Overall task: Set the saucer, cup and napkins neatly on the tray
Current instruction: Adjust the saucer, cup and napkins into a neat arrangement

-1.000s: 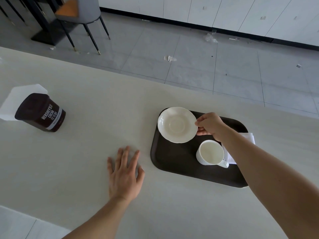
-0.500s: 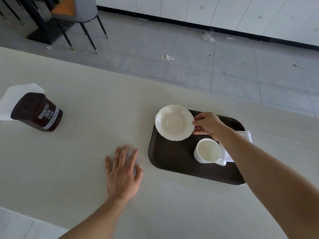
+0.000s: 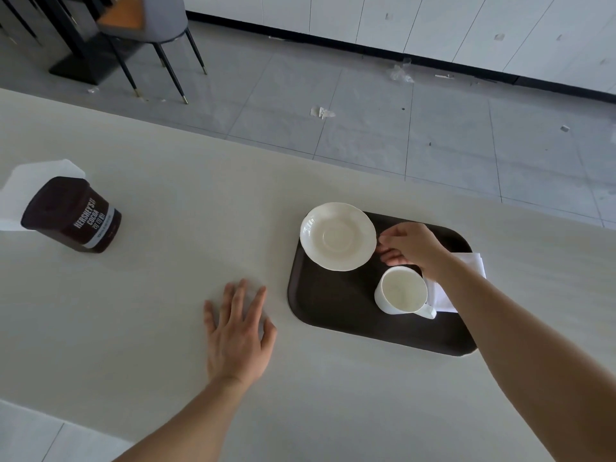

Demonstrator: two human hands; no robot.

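A dark brown tray (image 3: 333, 308) lies on the pale table. A cream saucer (image 3: 337, 235) sits over the tray's far-left corner, its edge reaching past the tray rim. My right hand (image 3: 408, 248) is at the saucer's right rim, thumb on top and fingers curled below, pinching the edge. A white cup (image 3: 403, 290) stands upright on the tray just in front of that hand, handle pointing right. Folded white napkins (image 3: 470, 261) lie on the tray's right side, partly hidden by my right forearm. My left hand (image 3: 238, 331) rests flat on the table left of the tray, fingers spread.
A dark cocoa tin (image 3: 71, 216) stands at the table's far left with white paper (image 3: 20, 185) behind it. Beyond the table's far edge are a grey tiled floor with scraps and a chair (image 3: 146, 31).
The saucer stays over the tray's far-left corner. My right hand's fingers have drawn back slightly toward the saucer's rim. The left hand has not moved.
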